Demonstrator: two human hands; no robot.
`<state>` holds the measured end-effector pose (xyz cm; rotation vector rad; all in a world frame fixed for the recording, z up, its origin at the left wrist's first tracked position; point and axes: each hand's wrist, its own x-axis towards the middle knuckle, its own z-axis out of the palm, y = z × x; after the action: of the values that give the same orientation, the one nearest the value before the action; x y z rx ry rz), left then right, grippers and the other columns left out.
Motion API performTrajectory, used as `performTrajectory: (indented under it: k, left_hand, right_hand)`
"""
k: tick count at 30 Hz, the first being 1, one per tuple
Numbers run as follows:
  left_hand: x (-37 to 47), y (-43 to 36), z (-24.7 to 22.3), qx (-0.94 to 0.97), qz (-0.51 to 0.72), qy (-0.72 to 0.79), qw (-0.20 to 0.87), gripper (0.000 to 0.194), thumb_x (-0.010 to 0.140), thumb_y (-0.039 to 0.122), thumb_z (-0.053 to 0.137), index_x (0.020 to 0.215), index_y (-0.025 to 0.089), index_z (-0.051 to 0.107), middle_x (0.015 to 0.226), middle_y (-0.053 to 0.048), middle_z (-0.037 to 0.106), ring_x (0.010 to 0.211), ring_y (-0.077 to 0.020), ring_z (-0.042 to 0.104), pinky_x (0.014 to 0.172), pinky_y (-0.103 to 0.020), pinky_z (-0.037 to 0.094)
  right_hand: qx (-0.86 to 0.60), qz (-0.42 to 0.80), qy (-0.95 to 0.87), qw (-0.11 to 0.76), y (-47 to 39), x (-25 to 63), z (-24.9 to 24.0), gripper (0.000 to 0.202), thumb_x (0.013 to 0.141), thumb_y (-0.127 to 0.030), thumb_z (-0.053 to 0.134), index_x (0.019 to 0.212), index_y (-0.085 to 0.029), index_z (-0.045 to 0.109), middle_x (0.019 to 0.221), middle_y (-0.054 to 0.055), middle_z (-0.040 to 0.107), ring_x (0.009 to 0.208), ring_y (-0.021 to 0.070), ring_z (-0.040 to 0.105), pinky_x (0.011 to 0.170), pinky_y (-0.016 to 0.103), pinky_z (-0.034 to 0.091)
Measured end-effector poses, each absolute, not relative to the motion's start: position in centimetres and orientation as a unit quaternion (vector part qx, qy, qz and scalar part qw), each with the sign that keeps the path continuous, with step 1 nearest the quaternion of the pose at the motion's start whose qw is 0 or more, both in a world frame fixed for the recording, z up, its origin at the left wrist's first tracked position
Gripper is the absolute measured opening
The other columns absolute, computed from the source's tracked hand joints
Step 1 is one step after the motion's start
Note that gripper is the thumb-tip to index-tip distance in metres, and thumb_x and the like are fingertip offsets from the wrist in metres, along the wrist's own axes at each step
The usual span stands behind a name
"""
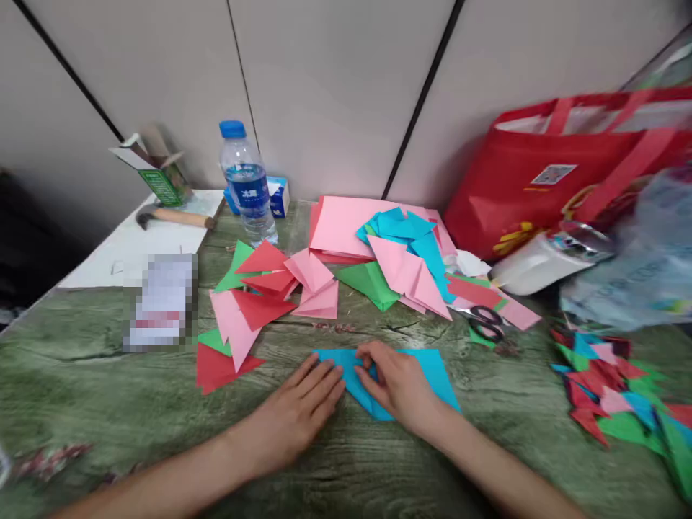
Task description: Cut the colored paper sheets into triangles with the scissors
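A blue sheet of folded paper (439,378) lies on the table in front of me. My left hand (305,404) rests flat with its fingers stretched out, the fingertips on the paper's left corner. Over the middle of the sheet, my right hand (398,386) has its fingers curled in, with thumb and fingertips against the paper. Its palm side is partly hidden. Beyond my hands are folded paper pieces: red ones (264,310), pink ones (316,277) and a green one (373,283). Several blue folded pieces (397,225) lie on a stack of pink sheets (340,220).
A water bottle (247,191) stands at the back, left of centre. A hammer (176,216) lies on white paper (97,259). Scissors (485,323) lie right of my hands, near paper scraps (610,389). A red bag (502,176) and white roll (533,263) stand back right.
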<state>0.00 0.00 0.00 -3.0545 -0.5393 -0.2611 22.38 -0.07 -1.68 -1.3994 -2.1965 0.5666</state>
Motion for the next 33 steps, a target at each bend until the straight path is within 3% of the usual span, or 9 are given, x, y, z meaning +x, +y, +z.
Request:
performTrajectory:
  k: [8, 17, 28, 33]
  left_hand:
    - [-0.1, 0.0, -1.0, -0.974, -0.069, -0.215, 0.013, 0.049, 0.082, 0.004, 0.042, 0.131, 0.006, 0.041, 0.134, -0.019, 0.047, 0.127, -0.0332, 0.037, 0.098, -0.046, 0.044]
    - [-0.2, 0.1, -0.4, -0.977, -0.060, -0.203, 0.031, 0.046, 0.084, 0.008, 0.041, 0.130, 0.007, 0.043, 0.135, -0.017, 0.047, 0.126, -0.0319, 0.039, 0.100, -0.043, 0.042]
    - [0.6, 0.9, -0.7, -0.970, -0.100, -0.216, 0.041, 0.039, 0.090, 0.021, 0.042, 0.125, 0.004, 0.049, 0.130, -0.019, 0.051, 0.122, -0.0324, 0.045, 0.094, -0.043, 0.048]
    - [1.0, 1.2, -0.7, -0.969, -0.106, -0.215, 0.052, 0.037, 0.091, 0.024, 0.041, 0.120, 0.005, 0.054, 0.124, -0.019, 0.056, 0.117, -0.0315, 0.051, 0.091, -0.043, 0.049]
  right_hand:
    - [-0.463, 0.223, -0.817, 0.262, 0.1, 23.0, -1.9, 0.011, 0.089, -0.015, 0.044, 0.089, -0.019, 0.054, 0.082, 0.004, 0.059, 0.070, 0.0151, 0.058, 0.059, 0.025, 0.045]
    - [-0.435, 0.200, -0.807, 0.344, -0.3, 23.0, -2.4, 0.016, 0.089, -0.019, 0.050, 0.096, -0.016, 0.064, 0.079, 0.006, 0.060, 0.063, 0.0127, 0.057, 0.055, 0.023, 0.045]
    - [-0.420, 0.174, -0.812, 0.365, 0.9, 23.3, -2.6, 0.018, 0.087, -0.019, 0.052, 0.089, -0.015, 0.069, 0.064, 0.003, 0.057, 0.051, 0.0103, 0.052, 0.046, 0.021, 0.040]
    - [-0.401, 0.196, -0.827, 0.342, 1.3, 23.9, -2.3, 0.018, 0.087, -0.020, 0.052, 0.097, -0.016, 0.068, 0.068, 0.004, 0.056, 0.055, 0.0111, 0.053, 0.048, 0.022, 0.042]
